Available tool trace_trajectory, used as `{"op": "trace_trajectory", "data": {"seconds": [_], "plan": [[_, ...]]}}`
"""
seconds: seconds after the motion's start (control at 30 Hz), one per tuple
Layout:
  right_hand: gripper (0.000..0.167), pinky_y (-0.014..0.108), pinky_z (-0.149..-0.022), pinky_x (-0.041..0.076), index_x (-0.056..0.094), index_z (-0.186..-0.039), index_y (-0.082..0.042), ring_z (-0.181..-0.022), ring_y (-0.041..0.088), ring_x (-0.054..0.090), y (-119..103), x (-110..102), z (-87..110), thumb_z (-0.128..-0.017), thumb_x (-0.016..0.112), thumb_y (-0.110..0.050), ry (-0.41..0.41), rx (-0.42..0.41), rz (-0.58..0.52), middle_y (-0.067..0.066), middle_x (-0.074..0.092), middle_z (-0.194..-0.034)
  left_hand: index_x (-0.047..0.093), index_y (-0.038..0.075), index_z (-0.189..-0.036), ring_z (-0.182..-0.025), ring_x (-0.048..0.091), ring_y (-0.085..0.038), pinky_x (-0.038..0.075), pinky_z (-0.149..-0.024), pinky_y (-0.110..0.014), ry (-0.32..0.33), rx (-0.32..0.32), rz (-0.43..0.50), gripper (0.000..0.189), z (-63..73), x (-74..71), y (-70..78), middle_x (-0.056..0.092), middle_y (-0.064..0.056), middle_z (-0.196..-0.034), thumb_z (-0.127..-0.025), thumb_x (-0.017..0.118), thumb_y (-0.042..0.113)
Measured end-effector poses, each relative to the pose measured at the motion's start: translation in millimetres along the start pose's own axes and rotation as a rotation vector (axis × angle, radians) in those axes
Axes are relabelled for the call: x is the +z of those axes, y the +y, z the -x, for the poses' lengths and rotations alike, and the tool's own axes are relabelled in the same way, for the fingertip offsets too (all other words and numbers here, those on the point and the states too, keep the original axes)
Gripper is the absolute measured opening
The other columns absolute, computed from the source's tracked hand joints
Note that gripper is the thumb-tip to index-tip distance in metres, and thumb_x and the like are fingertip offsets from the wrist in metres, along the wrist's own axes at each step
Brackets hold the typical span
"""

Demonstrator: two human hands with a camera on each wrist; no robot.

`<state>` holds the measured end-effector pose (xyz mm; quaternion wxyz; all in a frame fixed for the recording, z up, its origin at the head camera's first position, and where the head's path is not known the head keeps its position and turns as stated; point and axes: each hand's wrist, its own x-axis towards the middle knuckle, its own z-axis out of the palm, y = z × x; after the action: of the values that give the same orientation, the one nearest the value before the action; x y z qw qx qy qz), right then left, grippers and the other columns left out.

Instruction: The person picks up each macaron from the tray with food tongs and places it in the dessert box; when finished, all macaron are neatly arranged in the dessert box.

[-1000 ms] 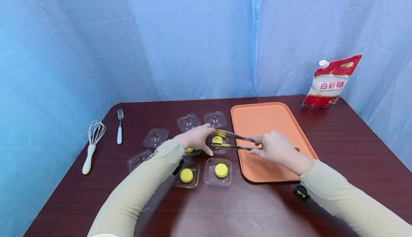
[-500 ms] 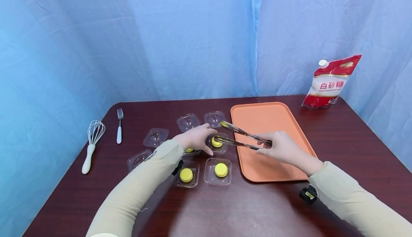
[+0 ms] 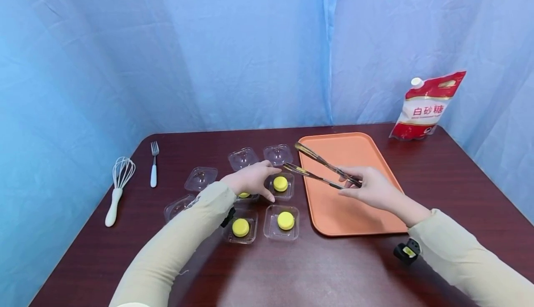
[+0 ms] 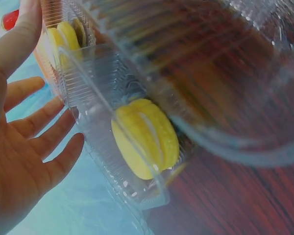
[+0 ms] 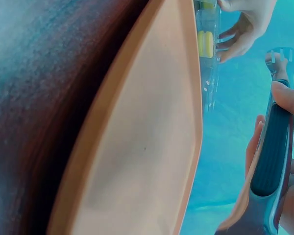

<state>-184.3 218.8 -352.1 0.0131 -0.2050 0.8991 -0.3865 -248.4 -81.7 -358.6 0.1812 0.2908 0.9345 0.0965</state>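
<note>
My right hand [image 3: 373, 188] holds a pair of metal tongs [image 3: 321, 160] above the orange tray; their arms are spread apart with nothing between the tips. In the right wrist view the dark grip [image 5: 273, 152] of the tongs lies against my fingers. My left hand [image 3: 251, 178] hovers at the far pair of clear plastic boxes, fingers spread and relaxed. Its fingertips are at the edge of a box [image 4: 100, 122] in the left wrist view; firm contact cannot be told. Yellow macarons sit one per box: far right [image 3: 280, 184], near right [image 3: 285, 220], near left [image 3: 240, 227], and far left [image 3: 244, 195], partly hidden.
The orange tray [image 3: 333, 214] lies right of the boxes. Clear lids [image 3: 201, 179] lie behind and left of them. A whisk [image 3: 118, 188] and a fork [image 3: 154, 168] lie at the left. A red-and-white sugar pouch [image 3: 427, 107] stands at the back right.
The tongs have drawn up and right, away from the far right box, and their arms have spread. The macaron there stays in its box. My left hand has barely moved.
</note>
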Motion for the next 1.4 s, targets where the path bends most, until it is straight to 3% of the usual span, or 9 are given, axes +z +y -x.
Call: {"op": "trace_trajectory", "data": {"seconds": [0.4, 0.8, 0.87, 0.97, 1.1, 1.4], "plan": [[0.06, 0.022, -0.063, 0.052, 0.054, -0.132, 0.0, -0.076, 0.008, 0.061, 9, -18, 11.7, -0.077, 0.077, -0.01, 0.056, 0.068, 0.031, 0.015, 0.066, -0.099, 0.045, 0.01, -0.142, -0.111, 0.054, -0.021, 0.046, -0.096, -0.037, 0.102, 0.055, -0.017, 0.072, 18.0, -10.3, -6.1, 0.048, -0.011, -0.133, -0.081, 0.074, 0.035], [0.066, 0.019, -0.067, 0.053, 0.043, -0.141, -0.002, -0.087, 0.015, 0.062, 31, -43, 32.0, -0.084, 0.072, -0.017, 0.058, 0.156, 0.084, 0.017, 0.066, -0.104, 0.05, 0.008, -0.136, -0.11, 0.058, -0.024, 0.049, -0.092, -0.038, 0.259, 0.064, 0.006, 0.06, 54.2, -9.6, -14.2, 0.051, -0.01, -0.13, -0.086, 0.069, 0.034], [0.067, 0.022, -0.07, 0.055, 0.039, -0.144, -0.003, -0.093, 0.021, 0.063, 38, -48, 35.7, -0.086, 0.07, -0.018, 0.057, 0.18, 0.088, 0.022, 0.064, -0.112, 0.052, 0.008, -0.135, -0.108, 0.059, -0.024, 0.05, -0.091, -0.038, 0.3, 0.067, 0.013, 0.057, 60.8, -9.1, -17.5, 0.052, -0.01, -0.128, -0.086, 0.07, 0.032], [0.07, 0.03, -0.075, 0.056, 0.034, -0.146, -0.004, -0.105, 0.035, 0.061, 47, -55, 40.5, -0.087, 0.068, -0.021, 0.062, 0.212, 0.12, 0.027, 0.059, -0.122, 0.054, 0.007, -0.132, -0.094, 0.062, -0.022, 0.051, -0.083, -0.037, 0.355, 0.061, 0.026, 0.053, 71.1, -8.2, -22.8, 0.053, -0.01, -0.126, -0.086, 0.07, 0.029], [0.073, 0.04, -0.077, 0.055, 0.032, -0.145, 0.002, -0.11, 0.045, 0.056, 63, -63, 44.5, -0.088, 0.068, -0.026, 0.074, 0.241, 0.17, 0.031, 0.059, -0.12, 0.057, 0.006, -0.129, -0.082, 0.061, -0.02, 0.05, -0.074, -0.034, 0.414, 0.043, 0.025, 0.049, 84.3, -5.0, -31.3, 0.055, -0.01, -0.122, -0.086, 0.07, 0.026], [0.078, 0.053, -0.081, 0.051, 0.028, -0.142, 0.012, -0.103, 0.043, 0.058, 99, -80, 55.5, -0.09, 0.064, -0.033, 0.085, 0.392, 0.115, 0.034, 0.059, -0.115, 0.062, 0.004, -0.121, -0.097, 0.062, -0.024, 0.053, -0.084, -0.04, 0.499, 0.025, -0.016, 0.043, 112.4, 8.2, -51.4, 0.057, -0.01, -0.115, -0.084, 0.072, 0.024]]}}
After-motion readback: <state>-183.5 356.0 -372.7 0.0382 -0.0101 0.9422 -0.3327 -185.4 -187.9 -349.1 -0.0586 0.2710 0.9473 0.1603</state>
